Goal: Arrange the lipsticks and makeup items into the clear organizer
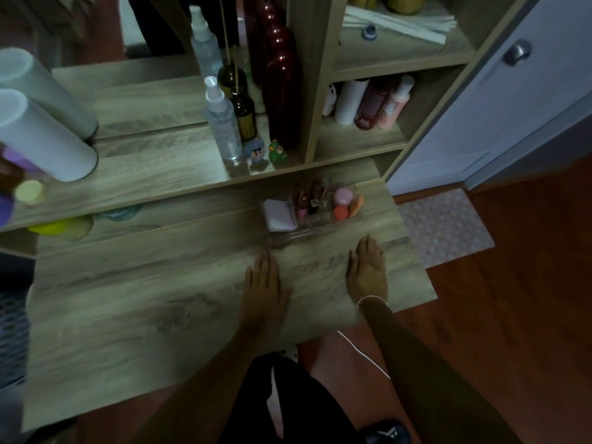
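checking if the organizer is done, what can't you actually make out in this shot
- Clear organizer: in the dim, soft head view its walls and dividers barely show, so which slot holds each lipstick is unclear.
- White compact: its printed edge is too small to read.
- Yellow item: partly hidden under the upper shelf edge.
- Purple containers: blurred and cut off by the left edge.
- Left hand and right hand: flat on the desk, palms hidden.

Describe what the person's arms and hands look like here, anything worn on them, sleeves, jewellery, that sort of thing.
Both forearms are bare, with no sleeves in view. The left hand carries nothing visible: no ring, watch or band. The right hand has a thin pale thread looped around the wrist, and what may be a small ring on one finger, though the picture is too dim to be sure.
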{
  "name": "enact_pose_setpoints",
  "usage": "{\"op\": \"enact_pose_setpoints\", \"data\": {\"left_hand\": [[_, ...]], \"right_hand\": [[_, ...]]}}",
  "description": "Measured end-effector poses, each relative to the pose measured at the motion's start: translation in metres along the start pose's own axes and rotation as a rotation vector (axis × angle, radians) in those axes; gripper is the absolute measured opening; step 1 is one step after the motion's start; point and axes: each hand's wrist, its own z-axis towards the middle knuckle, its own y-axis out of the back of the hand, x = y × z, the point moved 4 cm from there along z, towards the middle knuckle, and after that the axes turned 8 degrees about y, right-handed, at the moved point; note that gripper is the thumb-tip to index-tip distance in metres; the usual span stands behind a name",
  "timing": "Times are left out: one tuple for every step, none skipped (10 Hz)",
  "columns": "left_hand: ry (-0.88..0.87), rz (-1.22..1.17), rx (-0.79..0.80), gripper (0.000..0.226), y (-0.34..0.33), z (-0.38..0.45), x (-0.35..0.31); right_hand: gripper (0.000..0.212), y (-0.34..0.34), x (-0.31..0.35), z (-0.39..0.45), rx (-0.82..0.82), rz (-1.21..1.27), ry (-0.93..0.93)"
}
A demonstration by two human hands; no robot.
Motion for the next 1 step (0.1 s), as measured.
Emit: {"op": "enact_pose_setpoints", "data": {"left_hand": [[-0.122, 0.083, 0.021, 0.059, -0.0041, -0.0066, 0.0006]], "right_hand": [[0.048, -0.0057, 0.0072, -0.0249, -0.034, 0.010, -0.006]]}}
